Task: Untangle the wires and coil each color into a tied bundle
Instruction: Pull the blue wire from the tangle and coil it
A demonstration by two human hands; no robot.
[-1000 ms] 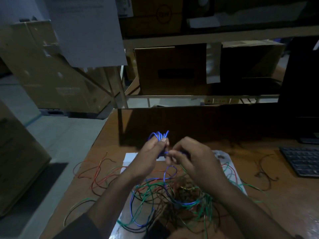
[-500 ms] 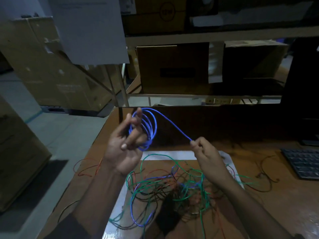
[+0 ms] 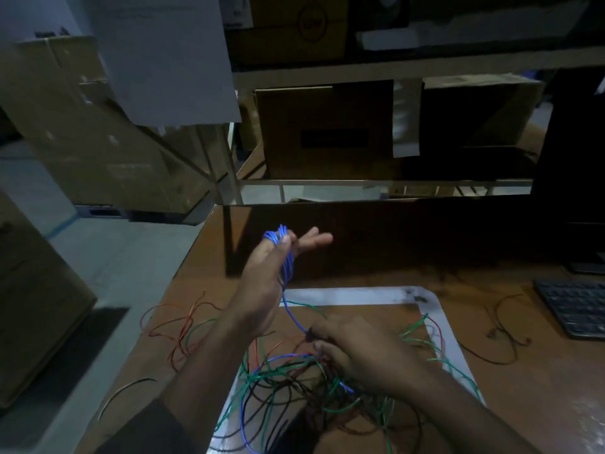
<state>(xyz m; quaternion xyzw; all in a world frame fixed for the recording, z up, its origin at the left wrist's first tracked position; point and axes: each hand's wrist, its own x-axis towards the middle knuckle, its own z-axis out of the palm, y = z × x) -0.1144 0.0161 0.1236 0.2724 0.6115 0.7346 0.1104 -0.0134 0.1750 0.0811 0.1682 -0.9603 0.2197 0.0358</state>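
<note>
My left hand (image 3: 265, 283) is raised above the desk with a coil of blue wire (image 3: 284, 253) looped around its palm, thumb pressing the loops, fingers stretched out. The blue wire runs down from the coil to my right hand (image 3: 353, 352), which pinches it low over the tangle. The tangle of green, blue, black and red wires (image 3: 288, 385) lies on a brown mat with a white border (image 3: 360, 294) in front of me. My right hand and forearm hide part of the tangle.
Loose red and green wires (image 3: 183, 326) lie left of the mat near the desk's left edge. A dark wire (image 3: 501, 335) lies to the right. A keyboard (image 3: 576, 306) sits at the far right. Shelves with cardboard boxes (image 3: 327, 132) stand behind the desk.
My right hand has dropped from mid-air down to the tangle, sliding along the blue wire. My left hand has turned over and lowered a little, with the coil drawn tighter around it.
</note>
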